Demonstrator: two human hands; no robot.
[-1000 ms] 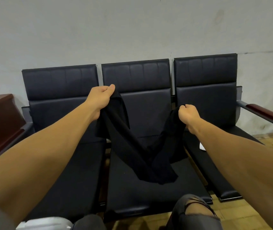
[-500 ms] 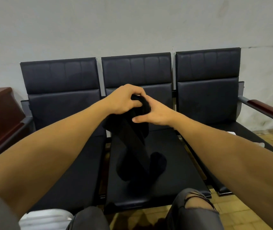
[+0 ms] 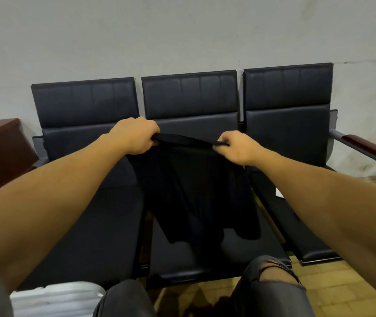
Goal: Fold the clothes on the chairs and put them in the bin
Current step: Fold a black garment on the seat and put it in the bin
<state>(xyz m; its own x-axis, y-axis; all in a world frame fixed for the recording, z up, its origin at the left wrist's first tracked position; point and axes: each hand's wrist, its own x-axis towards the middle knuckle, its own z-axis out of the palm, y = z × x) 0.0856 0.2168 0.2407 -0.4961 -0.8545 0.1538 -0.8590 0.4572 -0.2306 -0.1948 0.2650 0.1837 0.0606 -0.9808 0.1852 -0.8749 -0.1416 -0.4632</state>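
Two hands hold a black garment (image 3: pixel 191 191) up in front of the middle chair (image 3: pixel 189 99) of a row of three. Left hand (image 3: pixel 134 138) grips its top edge at the left end; right hand (image 3: pixel 239 146) pinches the right end. Its folded body hangs down, the lower hem reaching the middle seat. Near left, a white bin (image 3: pixel 54 298) shows at the picture's bottom edge.

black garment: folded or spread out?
Spread: black garment hangs flat from its top edge, stretched between left hand and right hand.
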